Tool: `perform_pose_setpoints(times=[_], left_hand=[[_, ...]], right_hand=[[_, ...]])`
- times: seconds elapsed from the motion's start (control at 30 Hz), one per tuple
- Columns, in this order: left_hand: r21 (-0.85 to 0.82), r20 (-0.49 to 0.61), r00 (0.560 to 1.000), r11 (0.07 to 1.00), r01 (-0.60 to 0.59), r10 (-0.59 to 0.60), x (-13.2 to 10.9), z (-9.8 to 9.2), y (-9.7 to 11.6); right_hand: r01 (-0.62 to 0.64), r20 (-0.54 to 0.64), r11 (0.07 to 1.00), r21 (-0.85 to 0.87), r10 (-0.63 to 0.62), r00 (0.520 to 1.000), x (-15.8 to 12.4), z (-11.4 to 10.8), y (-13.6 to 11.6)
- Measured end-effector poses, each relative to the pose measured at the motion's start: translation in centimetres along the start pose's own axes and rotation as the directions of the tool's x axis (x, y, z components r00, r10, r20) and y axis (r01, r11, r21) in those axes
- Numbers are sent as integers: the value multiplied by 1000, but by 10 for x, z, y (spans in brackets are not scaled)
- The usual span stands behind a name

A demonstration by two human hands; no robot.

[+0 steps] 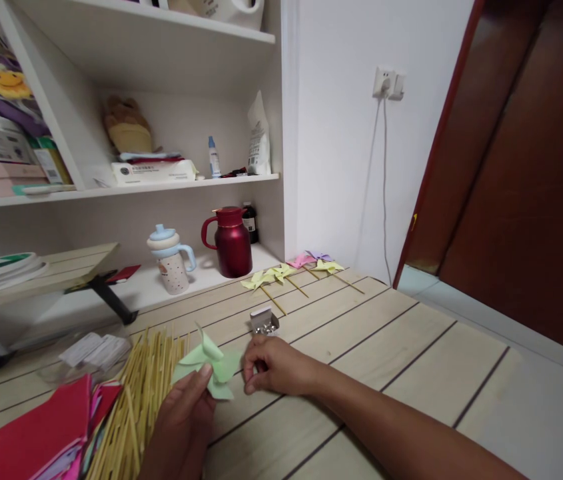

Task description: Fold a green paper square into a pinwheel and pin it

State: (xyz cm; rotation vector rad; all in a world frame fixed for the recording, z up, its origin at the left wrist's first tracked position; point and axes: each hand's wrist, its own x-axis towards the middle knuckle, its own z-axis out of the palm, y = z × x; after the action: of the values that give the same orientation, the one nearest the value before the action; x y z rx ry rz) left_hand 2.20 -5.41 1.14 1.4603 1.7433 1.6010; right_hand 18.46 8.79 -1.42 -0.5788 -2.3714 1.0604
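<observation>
A light green paper pinwheel [217, 365] is pinched between the thumb and fingers of my left hand [188, 408], its blades folded toward the centre. Just right of it, my right hand [278, 365] is closed with curled fingers close to the paper's edge. Whatever those fingertips may hold is too small or hidden to make out. Behind the right hand stands a small opened box [264, 321] with shiny metal pieces in it. A big bundle of thin yellowish sticks [134, 393] lies left of my left hand.
Finished pinwheels on sticks, yellow [281, 272], pink [301, 260] and purple [319, 255], lie at the table's back edge. Red paper sheets [36, 427] and a clear tray [94, 353] are at left. A red jug [232, 245] and a cup [173, 267] stand on the shelf behind.
</observation>
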Motion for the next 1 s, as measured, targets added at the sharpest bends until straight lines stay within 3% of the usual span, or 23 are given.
perform_pose_setpoints(times=[0.13, 0.23, 0.37, 0.6, 0.73, 0.83, 0.9, 1.0], left_hand=[[10, -15, 998, 998, 65, -65, 1, 1, -2], [25, -30, 998, 999, 48, -47, 1, 0, -10], [84, 39, 999, 996, -11, 8, 1, -2, -17], [31, 10, 1000, 1000, -5, 5, 2, 0, -10], [-82, 102, 991, 992, 96, -87, 5, 4, 5], [-173, 20, 966, 951, 257, -258, 3, 7, 28], [-188, -26, 959, 943, 274, -284, 2, 9, 40], [-196, 11, 964, 945, 261, -264, 3, 10, 45]], right_hand=[[24, 7, 1000, -9, -24, 1000, 0, 0, 0], [29, 4, 999, -13, -29, 1000, -1, -1, -1], [12, -27, 1000, -7, -12, 1000, -2, -3, -5], [-16, -23, 999, 47, 17, 1000, -2, -7, -5], [-17, 16, 996, 89, 15, 1000, -3, -9, -3], [-10, 14, 995, 103, 9, 1000, -4, -8, -2], [5, 11, 994, 109, -6, 1000, -4, -7, -1], [36, 20, 992, 120, -38, 999, -6, -7, -1]])
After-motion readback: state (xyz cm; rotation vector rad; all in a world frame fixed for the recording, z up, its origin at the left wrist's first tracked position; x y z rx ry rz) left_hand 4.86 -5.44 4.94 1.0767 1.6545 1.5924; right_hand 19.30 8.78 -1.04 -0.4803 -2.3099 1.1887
